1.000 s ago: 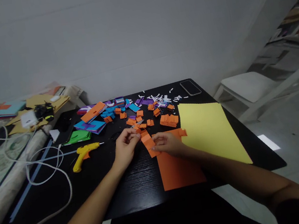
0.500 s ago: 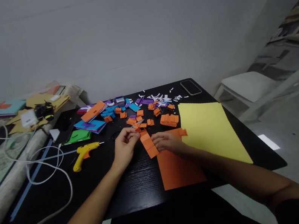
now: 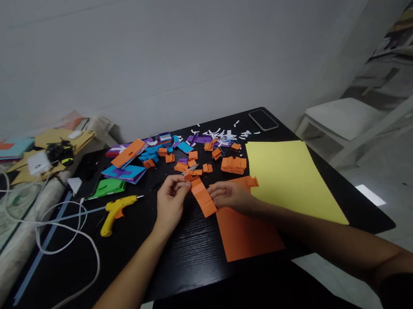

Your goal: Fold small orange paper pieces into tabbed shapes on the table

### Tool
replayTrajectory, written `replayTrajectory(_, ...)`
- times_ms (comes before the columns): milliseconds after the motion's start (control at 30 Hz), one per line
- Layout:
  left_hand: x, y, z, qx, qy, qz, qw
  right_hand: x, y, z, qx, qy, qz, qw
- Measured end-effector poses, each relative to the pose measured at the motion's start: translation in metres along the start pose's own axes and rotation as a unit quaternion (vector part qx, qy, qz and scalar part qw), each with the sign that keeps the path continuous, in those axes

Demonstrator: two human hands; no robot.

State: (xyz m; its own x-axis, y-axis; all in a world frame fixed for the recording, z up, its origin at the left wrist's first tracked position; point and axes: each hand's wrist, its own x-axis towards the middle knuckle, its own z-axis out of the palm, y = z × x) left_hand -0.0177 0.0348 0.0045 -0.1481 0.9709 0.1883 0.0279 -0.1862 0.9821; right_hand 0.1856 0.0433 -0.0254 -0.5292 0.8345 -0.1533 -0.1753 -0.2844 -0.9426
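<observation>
A creased orange paper strip point(image 3: 203, 197) slants across the black table between my hands. My left hand point(image 3: 171, 201) pinches its far end between thumb and fingers. My right hand point(image 3: 234, 196) lies over an orange paper sheet point(image 3: 249, 234), its fingers stretched out and fingertips at the strip's right edge. The right thumb is hidden. Just beyond my left fingers, scissors point(image 3: 192, 168) lie partly covered among small folded orange paper pieces point(image 3: 208, 168). A bundle of folded orange pieces point(image 3: 234, 165) sits beyond my right hand.
A yellow glue gun point(image 3: 117, 211) and a white cable point(image 3: 97, 257) lie at left. Behind are green paper point(image 3: 108, 187), blue folded paper point(image 3: 126, 172) and white scraps point(image 3: 223, 136). Yellow sheets point(image 3: 289, 177) lie at right, a phone point(image 3: 263, 119) beyond. A white stool point(image 3: 339, 119) stands beside the table.
The orange strip has shifted slightly to the left, its near end swinging a little away from my right hand. Both hands have barely moved.
</observation>
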Motion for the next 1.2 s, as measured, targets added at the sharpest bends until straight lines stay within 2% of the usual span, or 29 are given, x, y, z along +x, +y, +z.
replayTrajectory(300, 0.000, 0.002, 0.001, 0.007, -0.005, 0.004, 1.000, 0.000, 0.000, -0.001, 0.009, -0.019, -0.001, 1.000)
replayTrajectory(600, 0.000, 0.002, 0.002, -0.009, -0.021, 0.000, 1.000, -0.004, -0.004, 0.002, -0.021, 0.007, -0.008, 1.000)
replayTrajectory(1200, -0.001, -0.001, 0.000, -0.036, -0.035, -0.005, 0.999, 0.001, 0.006, 0.001, -0.034, 0.030, -0.017, 0.999)
